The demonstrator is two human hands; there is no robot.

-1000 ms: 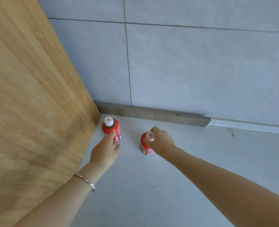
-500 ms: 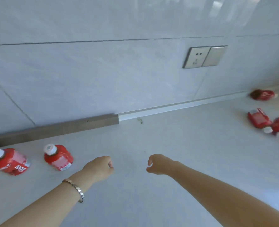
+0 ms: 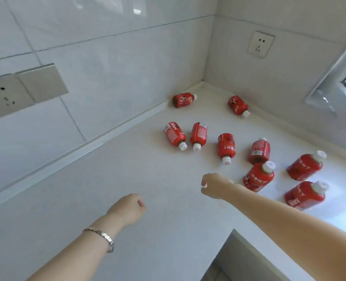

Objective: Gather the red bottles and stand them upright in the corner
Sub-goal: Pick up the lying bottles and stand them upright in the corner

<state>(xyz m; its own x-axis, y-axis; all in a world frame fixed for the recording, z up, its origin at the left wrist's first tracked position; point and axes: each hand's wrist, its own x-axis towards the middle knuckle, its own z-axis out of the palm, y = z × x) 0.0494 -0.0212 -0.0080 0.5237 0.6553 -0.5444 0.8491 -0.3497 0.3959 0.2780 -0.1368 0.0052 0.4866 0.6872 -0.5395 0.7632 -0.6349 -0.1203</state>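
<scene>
Several small red bottles with white caps lie on their sides on the white counter (image 3: 127, 179). One bottle (image 3: 183, 100) rests against the back wall, another (image 3: 238, 105) near the right wall. A middle row holds more, among them a bottle (image 3: 174, 135) and a bottle (image 3: 226, 147). The nearest bottle (image 3: 258, 177) lies just right of my right hand (image 3: 214, 185), whose fingers are curled with nothing in them. My left hand (image 3: 127, 209), with a bracelet on its wrist, hovers over bare counter as a loose empty fist.
Tiled walls meet in a corner at the back right. A grey socket and switch plate (image 3: 24, 88) sits on the left wall and a white socket (image 3: 260, 44) on the right wall. A window frame (image 3: 334, 78) is at the right. The counter edge (image 3: 235, 232) drops off near me.
My view has swung right, away from the wooden panel and the two upright bottles, which are out of view. Both hands have let go and moved with it toward the scattered bottles.
</scene>
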